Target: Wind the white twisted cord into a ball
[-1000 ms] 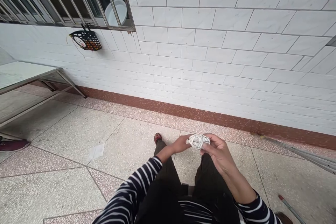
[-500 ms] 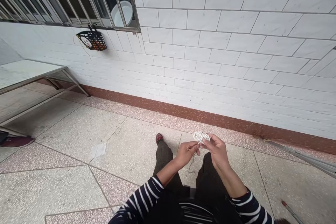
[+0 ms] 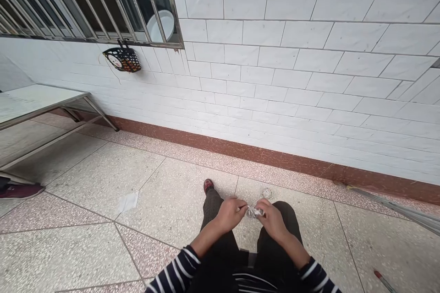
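Observation:
Between my hands, above my knees, is a small bundle of white cord (image 3: 253,212). My left hand (image 3: 231,214) pinches its left side with thumb and fingers. On the other side my right hand (image 3: 273,219) grips the bundle, fingers curled round it and hiding part of the cord. Just beyond my right hand lies a round, whitish patterned thing (image 3: 266,193), seemingly on the floor; its kind I cannot make out.
A white tiled wall (image 3: 275,73) rises ahead. At left stands a metal-framed table (image 3: 51,100), with another person's shoe (image 3: 22,191) below it. A black basket (image 3: 123,58) hangs from the window bars. Paper (image 3: 129,201) lies on the floor; metal poles (image 3: 395,208) lie at right.
Both hands have come down and closer to my body with the cord bundle. The round patterned thing beyond them now shows. My view has tilted slightly up.

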### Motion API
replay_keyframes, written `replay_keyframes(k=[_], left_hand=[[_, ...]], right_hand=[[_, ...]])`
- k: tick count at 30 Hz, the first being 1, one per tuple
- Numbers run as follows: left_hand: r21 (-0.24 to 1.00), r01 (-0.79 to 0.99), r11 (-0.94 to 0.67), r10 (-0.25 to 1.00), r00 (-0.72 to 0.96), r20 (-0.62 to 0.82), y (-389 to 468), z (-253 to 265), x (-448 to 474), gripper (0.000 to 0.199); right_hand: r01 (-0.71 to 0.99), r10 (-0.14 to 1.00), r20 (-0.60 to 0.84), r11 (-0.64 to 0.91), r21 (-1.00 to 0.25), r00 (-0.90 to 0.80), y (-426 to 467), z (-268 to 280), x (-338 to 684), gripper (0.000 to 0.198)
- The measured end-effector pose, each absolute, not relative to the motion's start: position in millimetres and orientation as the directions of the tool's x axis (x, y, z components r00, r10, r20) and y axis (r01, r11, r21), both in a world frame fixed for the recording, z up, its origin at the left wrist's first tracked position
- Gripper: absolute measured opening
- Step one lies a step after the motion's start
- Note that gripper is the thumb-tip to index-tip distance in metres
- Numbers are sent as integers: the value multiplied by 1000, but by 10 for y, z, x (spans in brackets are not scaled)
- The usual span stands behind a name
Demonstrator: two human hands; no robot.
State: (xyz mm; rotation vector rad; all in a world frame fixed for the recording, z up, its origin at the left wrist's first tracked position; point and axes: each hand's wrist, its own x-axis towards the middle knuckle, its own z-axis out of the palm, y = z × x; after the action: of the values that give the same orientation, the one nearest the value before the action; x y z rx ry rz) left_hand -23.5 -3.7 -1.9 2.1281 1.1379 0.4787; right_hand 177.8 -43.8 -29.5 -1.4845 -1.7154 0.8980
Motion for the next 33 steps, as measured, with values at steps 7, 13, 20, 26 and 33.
replay_keyframes(k=[7,13,20,26,33], left_hand=[[775,484,-406,743,668,-27,62,-109,-257,36],[793,502,-345,773,631,-63,-167,-285,-29,33],[702,603,-379,753,641,-145,-469,-541,-28,33],[534,696,-480,738,650,-184,-577,-709,-116,26],[462,817,-344,756,533,-380,-683,-1013,-89,17]], right_hand=[[-137,901,-316,-368,-920,-296,-734,-281,1760,31],[-388,930,-339,-366,-846,-140,-696,-73,1773,38],[-154,955,-268,-247,-957,129,-648,-431,1685,28],[-6,951,-303,-304,-953,56,-812,-750,1570,18],[56,946,-245,-261,-964,211,-850,-869,1495,17]])
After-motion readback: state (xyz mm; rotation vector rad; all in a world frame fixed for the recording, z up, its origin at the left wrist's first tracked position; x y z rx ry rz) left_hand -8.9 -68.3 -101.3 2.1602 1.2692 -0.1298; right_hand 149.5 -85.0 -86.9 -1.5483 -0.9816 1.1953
